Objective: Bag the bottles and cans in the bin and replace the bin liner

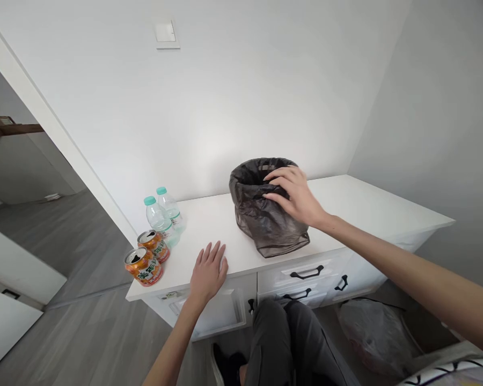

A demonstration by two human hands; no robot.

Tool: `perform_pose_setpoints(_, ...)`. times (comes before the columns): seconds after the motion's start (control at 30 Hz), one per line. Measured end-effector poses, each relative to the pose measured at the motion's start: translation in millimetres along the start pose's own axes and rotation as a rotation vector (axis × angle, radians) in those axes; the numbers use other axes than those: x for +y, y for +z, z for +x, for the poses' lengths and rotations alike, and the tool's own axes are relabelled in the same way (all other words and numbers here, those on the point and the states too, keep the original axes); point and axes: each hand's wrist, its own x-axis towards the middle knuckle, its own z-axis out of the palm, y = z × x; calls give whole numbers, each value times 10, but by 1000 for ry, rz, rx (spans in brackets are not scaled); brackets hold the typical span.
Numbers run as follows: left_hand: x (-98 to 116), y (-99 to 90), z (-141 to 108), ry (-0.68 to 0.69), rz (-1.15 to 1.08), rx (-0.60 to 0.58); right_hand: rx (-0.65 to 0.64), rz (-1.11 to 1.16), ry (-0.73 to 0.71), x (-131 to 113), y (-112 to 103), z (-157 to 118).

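My left hand (210, 271) lies flat on the white cabinet top (203, 214) near its front edge, fingers stretched out, holding nothing. A round bin lined with a dark, translucent trash bag (271, 228) stands on the cabinet, the bag folded over its rim and hanging down outside. My right hand (292, 195) is at the right side of the bin's opening, thumb and fingers apart and curved, with nothing visible between them. Whether it touches the rim I cannot tell. To the left of my left hand stand two orange cans (145, 266) with opened tops and two clear plastic bottles (161, 221) with teal caps.
A light switch (166, 33) is on the wall behind. The cabinet front has drawers with black handles (307, 272). My legs (271, 338) are close to it. A plastic bag (376, 335) sits on the floor at lower right. A doorway opens on the left.
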Motion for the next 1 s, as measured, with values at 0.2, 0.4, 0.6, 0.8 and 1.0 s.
perform_pose_setpoints(0.2,-11,8,-6,2,6,38,6,92,-39,-227,387,134)
perform_pose_setpoints(0.4,-14,0,-5,14,25,23,13,162,-34,-274,545,260)
perform_pose_setpoints(0.6,-48,40,-9,36,12,4,58,216,50,-399,322,169)
perform_pose_setpoints(0.8,-347,-173,-213,182,-71,-74,330,399,551,-159,276,-527)
perform_pose_setpoints(1.0,-834,-1189,332,24,14,152,89,559,1092,563,679,-1328)
